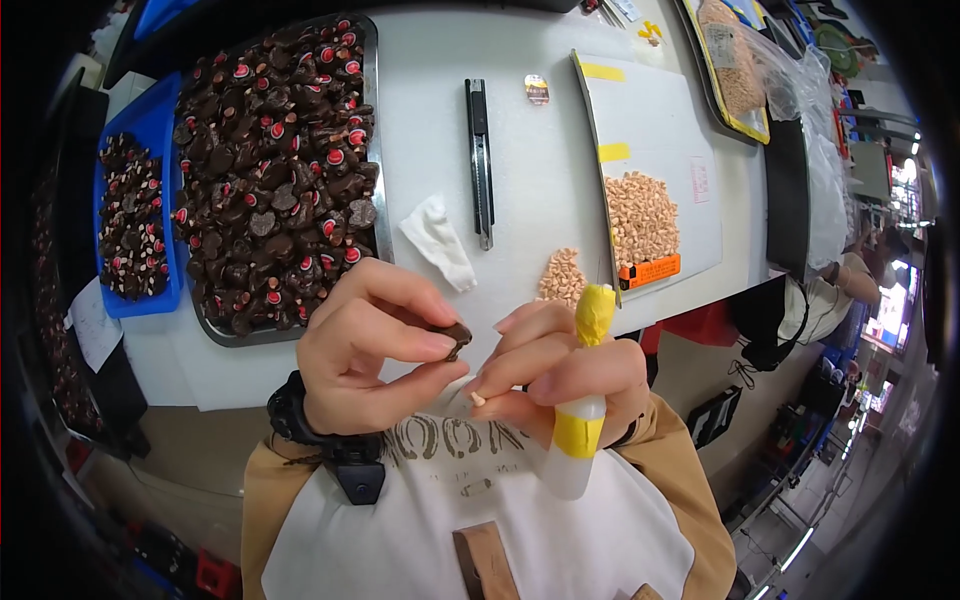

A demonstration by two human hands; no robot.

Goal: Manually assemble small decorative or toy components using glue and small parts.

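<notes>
My left hand (365,345) pinches a small dark brown piece (458,343) between thumb and fingertips, in front of my chest. Close beside it, my right hand (590,375) is closed around a white squeeze bottle (568,472) with yellow tape on its body and a yellow-wrapped top. The same hand's thumb and fingertip also hold a tiny cream-coloured piece (477,399). The two small pieces are apart. Just beyond my right hand lies a loose heap of similar cream pieces (562,276) on the white table (430,60).
A metal tray (379,205) full of dark brown pieces, some with red tops, stands left. Beside it is a blue tray (171,245) of dark and cream pieces. A box cutter (479,165), white cloth (438,242) and cardboard tray (665,110) with more cream pieces lie beyond my hands.
</notes>
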